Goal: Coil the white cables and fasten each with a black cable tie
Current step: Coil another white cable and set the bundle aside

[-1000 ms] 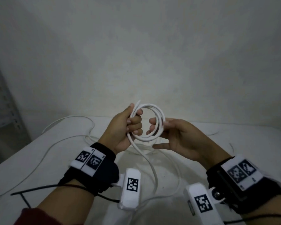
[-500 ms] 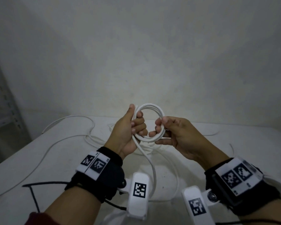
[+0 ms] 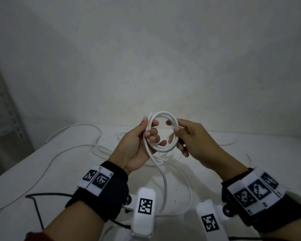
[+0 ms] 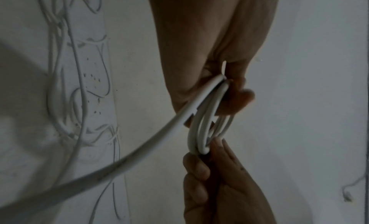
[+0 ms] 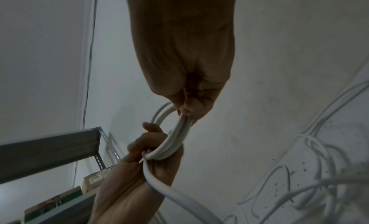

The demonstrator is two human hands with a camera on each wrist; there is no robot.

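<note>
A white cable coil (image 3: 162, 149) of a few loops is held upright above the table between both hands. My left hand (image 3: 149, 129) grips its left side, thumb behind and fingers curled through the ring. My right hand (image 3: 176, 131) pinches the right side, thumb on top. The uncoiled tail (image 3: 164, 176) drops from the left hand to the table. In the left wrist view the coil (image 4: 200, 135) sits edge-on between the left hand (image 4: 229, 91) and the right hand (image 4: 209, 172). The right wrist view shows the right hand (image 5: 186, 112) pinching the coil (image 5: 173, 142).
More loose white cables (image 3: 73, 148) trail over the white table (image 3: 268, 153) at left and behind the hands. A black wire (image 3: 36, 202) lies at the near left. A thin dark strip (image 3: 249, 159) lies at right. A metal shelf (image 3: 5, 119) stands left of the table.
The right hand, fingers loose at the coil's lower right, has closed on the coil and slid up its right side. The left hand keeps its grip.
</note>
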